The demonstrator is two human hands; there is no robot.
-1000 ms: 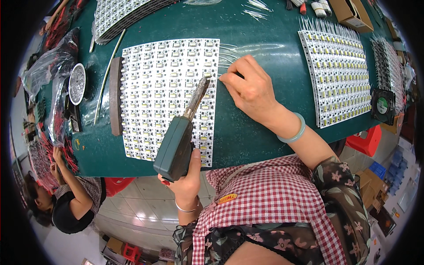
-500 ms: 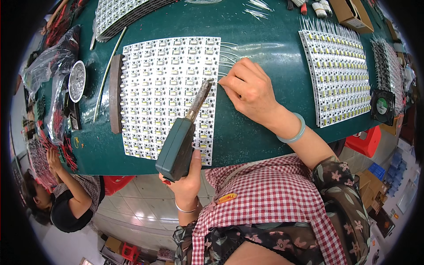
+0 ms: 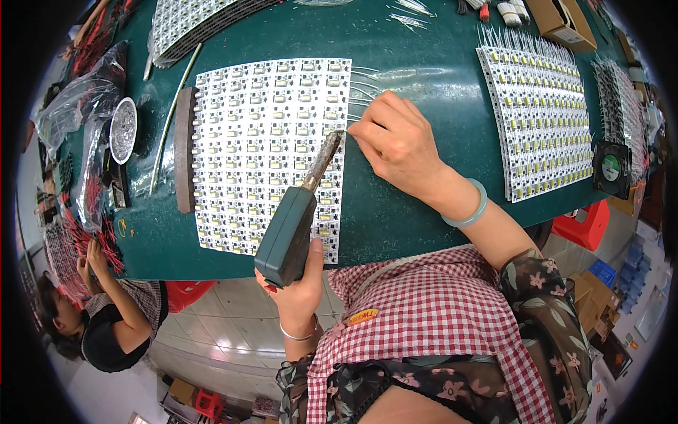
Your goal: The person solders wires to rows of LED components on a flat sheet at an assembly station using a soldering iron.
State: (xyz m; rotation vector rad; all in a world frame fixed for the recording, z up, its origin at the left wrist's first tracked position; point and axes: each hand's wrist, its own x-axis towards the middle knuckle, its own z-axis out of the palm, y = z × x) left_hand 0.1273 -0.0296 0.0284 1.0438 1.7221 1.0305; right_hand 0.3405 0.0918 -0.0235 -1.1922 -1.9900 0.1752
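Observation:
My left hand [image 3: 299, 286] is wrapped round the handle of a green soldering gun [image 3: 288, 230]. The gun's metal tip slants up to the right edge of a white LED circuit board sheet [image 3: 240, 141], close to my right fingertips. My right hand [image 3: 397, 138] is closed in a pinch at that same edge. Whatever lies between its fingers is too small and covered to make out. Just above it, several thin white wires [image 3: 364, 85] stick out from the sheet's right edge. A dark brown bar [image 3: 185, 150] lies along the left edge of the sheet.
A wired stack of boards [image 3: 540, 120] stands at the right, near a small black fan [image 3: 611, 169]. More boards [image 3: 191, 28] are piled at the far left. Loose white wires [image 3: 412, 13] lie at the back. A small bowl [image 3: 123, 131] sits left. Another person [image 3: 116, 318] works at lower left.
The soldering gun has shifted slightly right, its tip now at the sheet's edge nearer my right fingertips. My right hand stays almost in place.

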